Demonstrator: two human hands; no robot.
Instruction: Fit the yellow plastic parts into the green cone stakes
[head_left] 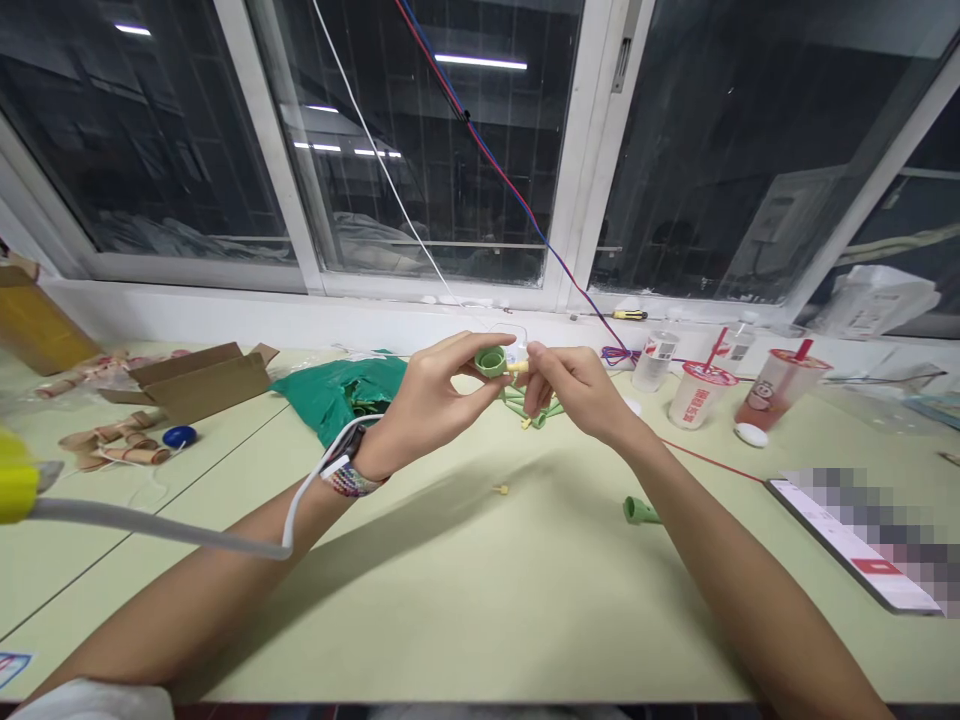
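Observation:
Held up over the table, a green plastic cup-shaped part [491, 362] sits between the thumb and fingers of my left hand [439, 395]. A small yellow plastic piece [517, 367] sticks out from its right side. My right hand [576, 390] is closed in a pinch at the yellow piece's outer end; its fingertips partly hide that end. Behind and below my hands lie several green plastic parts [536, 408] on the table. Another small yellow piece [501, 490] rests nearer to me. Beside my right forearm is a green tubular part [637, 510], partly covered by the arm.
A green plastic bag [341, 392], an open cardboard box [199, 385] and wooden pieces with a blue ball [179, 437] lie left. Drink cups [701, 395] and a tablet [855, 545] are right. A grey cable [165, 525] crosses my left forearm. Windows stand behind.

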